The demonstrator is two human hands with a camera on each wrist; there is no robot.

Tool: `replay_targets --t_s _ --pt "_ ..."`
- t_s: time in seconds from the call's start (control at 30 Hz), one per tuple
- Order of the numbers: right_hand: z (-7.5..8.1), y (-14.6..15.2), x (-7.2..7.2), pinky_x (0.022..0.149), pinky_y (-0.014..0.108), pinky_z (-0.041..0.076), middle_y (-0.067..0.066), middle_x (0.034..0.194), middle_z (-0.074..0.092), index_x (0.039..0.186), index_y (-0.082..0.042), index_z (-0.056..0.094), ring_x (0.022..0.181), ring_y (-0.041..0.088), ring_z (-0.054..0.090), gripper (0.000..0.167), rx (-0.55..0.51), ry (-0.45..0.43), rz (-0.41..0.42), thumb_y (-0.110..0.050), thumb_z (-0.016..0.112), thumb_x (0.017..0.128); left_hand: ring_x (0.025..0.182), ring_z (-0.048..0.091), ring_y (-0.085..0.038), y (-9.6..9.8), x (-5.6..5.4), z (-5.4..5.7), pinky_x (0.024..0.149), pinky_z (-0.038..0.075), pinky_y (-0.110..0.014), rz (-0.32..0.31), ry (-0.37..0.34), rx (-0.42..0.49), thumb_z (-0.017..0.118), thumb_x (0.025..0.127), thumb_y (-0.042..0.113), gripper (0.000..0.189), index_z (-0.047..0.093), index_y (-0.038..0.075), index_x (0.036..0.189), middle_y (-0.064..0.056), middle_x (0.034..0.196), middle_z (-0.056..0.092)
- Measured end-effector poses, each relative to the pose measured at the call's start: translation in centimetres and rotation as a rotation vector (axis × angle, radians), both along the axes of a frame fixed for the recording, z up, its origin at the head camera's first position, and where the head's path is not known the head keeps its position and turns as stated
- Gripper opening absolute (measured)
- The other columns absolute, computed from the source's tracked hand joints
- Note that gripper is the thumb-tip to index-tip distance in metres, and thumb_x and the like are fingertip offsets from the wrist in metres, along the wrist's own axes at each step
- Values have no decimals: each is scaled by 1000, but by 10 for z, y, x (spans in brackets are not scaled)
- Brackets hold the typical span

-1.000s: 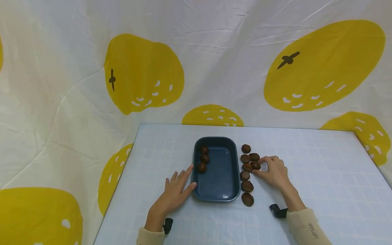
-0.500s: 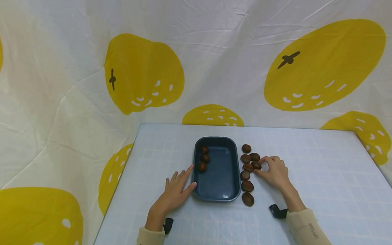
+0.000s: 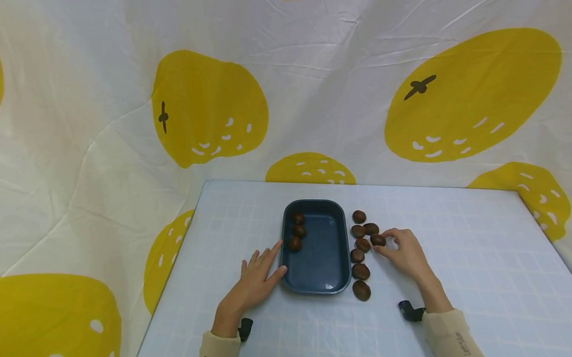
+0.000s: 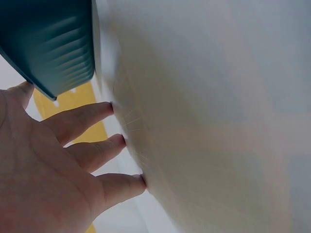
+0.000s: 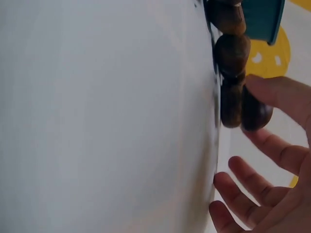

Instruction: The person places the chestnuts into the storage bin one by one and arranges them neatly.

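My right hand (image 3: 406,253) pinches a brown chestnut (image 3: 378,240) between thumb and index finger, right of the dark blue tray. In the right wrist view the held chestnut (image 5: 256,109) sits higher off the cloth than the chestnuts (image 5: 232,54) beside it, while the other fingers hang below. Straight, spread fingers of my left hand (image 3: 255,282) meet the left side of the tray (image 3: 316,291). The left wrist view has fingertips on the tablecloth and one finger at the rim of the tray (image 4: 53,53). Inside the tray, chestnuts (image 3: 299,230) line the left wall.
Several chestnuts (image 3: 361,271) form a rough column along the tray's right side, with one more chestnut (image 3: 371,228) just behind the held one. A pale checked cloth (image 3: 490,275) covers the table. Behind it hangs a white curtain (image 3: 321,101) with yellow fruit prints.
My right hand has drawn a little to the right with the pinched chestnut, which has come away from the column. The left hand and the tray have stayed put.
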State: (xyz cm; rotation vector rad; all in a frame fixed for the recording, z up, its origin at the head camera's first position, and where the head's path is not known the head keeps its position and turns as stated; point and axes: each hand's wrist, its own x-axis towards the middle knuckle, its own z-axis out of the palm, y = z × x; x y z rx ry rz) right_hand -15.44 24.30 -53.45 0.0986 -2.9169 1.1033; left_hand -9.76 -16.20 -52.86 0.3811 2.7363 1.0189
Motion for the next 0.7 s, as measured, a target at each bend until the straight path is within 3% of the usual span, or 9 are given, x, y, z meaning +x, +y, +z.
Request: replay_targets --t_s 0.27,0.7 --pt "16 -5 4 88 59 46 29 125 53 116 -1 66 109 45 54 44 -28 -3 19 -32 79 88 147 14 -47 -1 0 -1 107 1 -75 0 -3 6 40 101 63 67 16 42 160 -11 161 30" --pt "45 -30 -3 93 56 42 16 117 62 114 -4 70 112 35 51 35 -108 77 130 -22 81 86 147 13 -48 -1 0 -2 108 1 -75 -8 5 8 40 101 63 68 13 43 160 -12 161 29"
